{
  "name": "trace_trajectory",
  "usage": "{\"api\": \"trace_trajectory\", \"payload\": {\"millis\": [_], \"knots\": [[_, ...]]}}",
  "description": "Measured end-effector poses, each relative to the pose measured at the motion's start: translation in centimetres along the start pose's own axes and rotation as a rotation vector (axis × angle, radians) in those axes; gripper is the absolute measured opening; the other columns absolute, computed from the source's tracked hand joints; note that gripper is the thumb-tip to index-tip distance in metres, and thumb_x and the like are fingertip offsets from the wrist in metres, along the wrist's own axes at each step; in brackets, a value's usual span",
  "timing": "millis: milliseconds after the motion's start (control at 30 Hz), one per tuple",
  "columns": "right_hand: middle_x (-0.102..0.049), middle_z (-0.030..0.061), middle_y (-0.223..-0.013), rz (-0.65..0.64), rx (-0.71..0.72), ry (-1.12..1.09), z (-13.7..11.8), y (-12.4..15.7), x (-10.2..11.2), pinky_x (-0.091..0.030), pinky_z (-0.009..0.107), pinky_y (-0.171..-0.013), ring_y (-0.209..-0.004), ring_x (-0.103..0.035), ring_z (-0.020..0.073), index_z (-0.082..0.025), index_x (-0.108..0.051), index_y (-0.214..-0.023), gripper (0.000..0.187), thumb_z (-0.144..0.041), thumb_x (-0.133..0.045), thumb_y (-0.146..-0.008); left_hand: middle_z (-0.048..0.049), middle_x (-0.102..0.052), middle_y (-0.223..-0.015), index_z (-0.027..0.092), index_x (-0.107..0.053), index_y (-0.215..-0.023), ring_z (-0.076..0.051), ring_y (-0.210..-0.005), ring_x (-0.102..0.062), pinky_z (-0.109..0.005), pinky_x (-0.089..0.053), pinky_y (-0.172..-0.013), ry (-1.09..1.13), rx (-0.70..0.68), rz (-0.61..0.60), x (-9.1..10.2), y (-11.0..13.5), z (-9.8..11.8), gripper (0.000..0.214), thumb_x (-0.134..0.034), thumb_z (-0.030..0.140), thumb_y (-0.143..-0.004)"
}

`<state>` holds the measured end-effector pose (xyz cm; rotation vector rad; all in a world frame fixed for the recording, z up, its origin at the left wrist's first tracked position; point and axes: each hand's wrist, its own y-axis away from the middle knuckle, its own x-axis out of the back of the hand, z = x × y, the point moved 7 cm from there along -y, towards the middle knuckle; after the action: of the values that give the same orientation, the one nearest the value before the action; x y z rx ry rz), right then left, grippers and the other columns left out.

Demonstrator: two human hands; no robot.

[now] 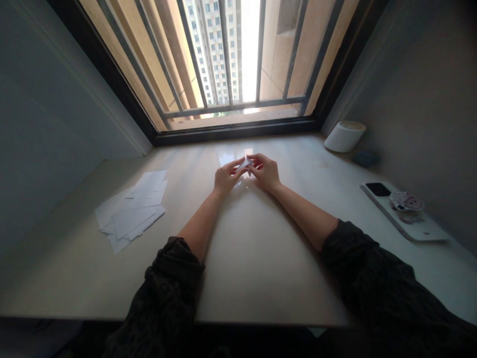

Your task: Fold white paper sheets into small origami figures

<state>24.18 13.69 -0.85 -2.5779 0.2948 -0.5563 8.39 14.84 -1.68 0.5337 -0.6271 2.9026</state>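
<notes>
At far half of worktop [257,278], left hand [225,178] and right hand [267,171] pinch white paper piece [244,164]. Room back to near edge [276,323]. Sheets [136,206] left; phone [425,226], white cylinder [340,138] right.

Daylight comes through a barred window [238,131] onto a pale, glossy ledge [257,268] — dim walls [52,114] either side, a tall building [217,49] outside.

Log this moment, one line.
left hand: holding paper | right hand: holding paper | sheets: piled left | phone: lying right
</notes>
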Motion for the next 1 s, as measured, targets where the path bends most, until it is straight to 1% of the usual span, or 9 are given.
{"api": "trace_trajectory", "payload": {"millis": [200, 333, 467, 567, 700, 867, 1000], "knots": [[-0.074, 0.0003, -0.082, -0.022, 0.011, 0.019, 0.3, -0.1, -0.3, -0.054, 0.029, -0.065, -0.072, -0.068, 0.0169, -0.024, -0.071, -0.102, 0.027, -0.033, -0.069, -0.077, -0.0021, -0.073, -0.11, 0.032, -0.069, -0.116, -0.022, -0.086, -0.072, -0.031, -0.056, -0.079, -0.244, -0.061, 0.067, 0.7, 0.2, 0.6, 0.042, -0.068, 0.052, -0.079], [-0.074, 0.0015, -0.087, -0.05, 0.011, 0.011, 0.1, -0.1, -0.5, -0.055, 0.029, -0.066, -0.073, -0.068, 0.0167, -0.024, -0.071, -0.104, 0.029, -0.037, -0.068, -0.077, -0.0015, -0.074, -0.107, 0.032, -0.069, -0.116, -0.021, -0.086, -0.072, -0.03, -0.055, -0.077, -0.329, -0.068, 0.093, 1.0, 0.3, 1.0, 0.037, -0.063, 0.05, -0.084], [-0.075, 0.0036, -0.095, -0.089, 0.019, -0.036, -0.3, 0.0, -0.7, -0.055, 0.029, -0.066, -0.073, -0.067, 0.0158, -0.023, -0.071, -0.108, 0.033, -0.039, -0.065, -0.08, -0.0006, -0.075, -0.102, 0.033, -0.068, -0.118, -0.02, -0.089, -0.072, -0.027, -0.055, -0.076, -0.317, -0.021, 0.094, 1.2, 0.4, 1.0, 0.038, -0.06, 0.051, -0.086], [-0.075, 0.0038, -0.096, -0.098, 0.006, -0.063, -0.2, 0.0, -0.9, -0.055, 0.029, -0.066, -0.071, -0.066, 0.0152, -0.023, -0.071, -0.107, 0.031, -0.037, -0.062, -0.081, 0.0003, -0.075, -0.102, 0.034, -0.069, -0.114, -0.02, -0.09, -0.072, -0.027, -0.055, -0.076, -0.264, -0.009, 0.096, 1.2, 0.4, 1.0, 0.036, -0.063, 0.052, -0.083], [-0.075, 0.0031, -0.092, -0.087, -0.027, -0.071, 0.3, -0.1, -0.9, -0.054, 0.028, -0.066, -0.071, -0.066, 0.0151, -0.023, -0.072, -0.104, 0.027, -0.034, -0.061, -0.081, -0.0007, -0.075, -0.101, 0.034, -0.072, -0.109, -0.023, -0.09, -0.072, -0.03, -0.054, -0.077, -0.177, -0.015, 0.089, 1.2, 0.3, 1.0, 0.038, -0.07, 0.053, -0.076], [-0.073, 0.0018, -0.083, -0.075, -0.036, -0.073, 0.5, -0.1, -0.9, -0.053, 0.027, -0.064, -0.07, -0.065, 0.0148, -0.022, -0.072, -0.099, 0.026, -0.035, -0.062, -0.08, -0.0008, -0.076, -0.092, 0.034, -0.072, -0.108, -0.023, -0.087, -0.072, -0.03, -0.053, -0.075, -0.134, 0.017, 0.099, 1.3, 0.4, 0.7, 0.035, -0.068, 0.052, -0.079], [-0.072, 0.0016, -0.08, -0.075, -0.028, -0.078, 0.4, -0.1, -0.9, -0.052, 0.026, -0.062, -0.069, -0.064, 0.0145, -0.021, -0.073, -0.098, 0.025, -0.034, -0.062, -0.079, -0.0012, -0.076, -0.09, 0.033, -0.073, -0.107, -0.023, -0.086, -0.072, -0.03, -0.053, -0.074, -0.139, 0.013, 0.093, 1.2, 0.4, 0.7, 0.034, -0.066, 0.053, -0.08]]}}
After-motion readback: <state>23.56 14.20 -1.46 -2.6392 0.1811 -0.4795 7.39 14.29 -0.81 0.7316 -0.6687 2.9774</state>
